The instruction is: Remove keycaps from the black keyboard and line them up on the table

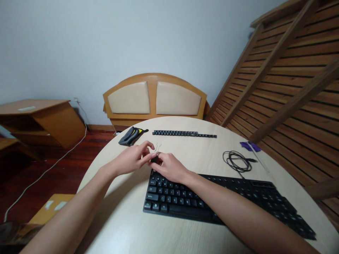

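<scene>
Black piece (pixel 154 159) at the keyboard (pixel 174 201)

The square-keyed plastic keyboard lies on a pale, curved bench (pixel 119 222). At its far-left corner the right hand (pixel 171 168) grip pinches the piece; the left hand's (pixel 136 157) hold I cannot tell. Thin bent wires (pixel 156 147) rise there; keycaps (pixel 176 133) line up beyond the keyboard.

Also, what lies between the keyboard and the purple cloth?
In the head view, a coiled black cable lies there; a pale stick also extends from the purple cloth towards the keyboard.
</scene>
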A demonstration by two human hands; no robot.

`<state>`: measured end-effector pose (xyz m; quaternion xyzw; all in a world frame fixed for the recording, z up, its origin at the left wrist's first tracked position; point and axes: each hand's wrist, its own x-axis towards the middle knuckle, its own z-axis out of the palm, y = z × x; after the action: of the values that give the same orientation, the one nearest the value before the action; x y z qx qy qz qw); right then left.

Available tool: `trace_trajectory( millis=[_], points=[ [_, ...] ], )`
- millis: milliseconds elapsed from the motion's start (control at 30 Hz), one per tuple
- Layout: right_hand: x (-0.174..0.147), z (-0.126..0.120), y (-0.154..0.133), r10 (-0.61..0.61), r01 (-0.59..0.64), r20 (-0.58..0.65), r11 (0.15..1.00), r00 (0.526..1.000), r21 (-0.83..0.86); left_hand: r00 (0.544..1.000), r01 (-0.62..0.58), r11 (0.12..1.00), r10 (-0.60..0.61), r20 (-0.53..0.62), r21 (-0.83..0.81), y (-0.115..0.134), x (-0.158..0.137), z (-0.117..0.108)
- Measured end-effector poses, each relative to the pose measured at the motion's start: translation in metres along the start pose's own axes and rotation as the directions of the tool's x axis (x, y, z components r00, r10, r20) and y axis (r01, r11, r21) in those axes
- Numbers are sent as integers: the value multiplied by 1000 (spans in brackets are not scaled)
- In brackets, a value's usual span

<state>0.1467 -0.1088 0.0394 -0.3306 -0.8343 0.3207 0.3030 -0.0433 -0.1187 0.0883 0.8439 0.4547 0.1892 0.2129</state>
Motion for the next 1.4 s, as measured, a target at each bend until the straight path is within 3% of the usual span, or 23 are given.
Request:
trace_trajectory(
  millis=[100, 167, 233, 333, 533, 733, 1233, 1400],
  points=[
    [-6, 2, 0, -51, 49, 25, 996, 998, 74, 997, 57, 986, -49, 52, -159, -11, -12, 6],
    [-9, 1, 0, -53, 50, 34, 995, 998, 91, 974, 130, 967, -84, 209, -219, -17, -18, 10],
    [-11, 1, 0, -21, 19, 25, 995, 999, 98, 954, 158, 957, -85, 287, -242, -21, -21, 13],
    [-14, 0, 2, 23, -25, 16, 992, 1000, 124, 965, 93, 962, -23, 262, -257, -24, -20, 19],
    [-17, 0, 6, 36, -69, 100, 935, 994, 349, 959, -21, 971, 87, 269, -238, -28, -17, 29],
    [-17, 0, 3, 15, -27, 66, 984, 998, 174, 955, -13, 981, 70, 289, -194, -28, -17, 29],
    [-18, 2, 1, -33, 15, 133, 991, 991, 133, 956, -23, 990, 62, 287, -140, -26, -16, 30],
    [-17, 6, 4, 12, -42, 125, 969, 992, 245, 948, -69, 985, 113, 296, -156, -22, -15, 31]
  ],
)
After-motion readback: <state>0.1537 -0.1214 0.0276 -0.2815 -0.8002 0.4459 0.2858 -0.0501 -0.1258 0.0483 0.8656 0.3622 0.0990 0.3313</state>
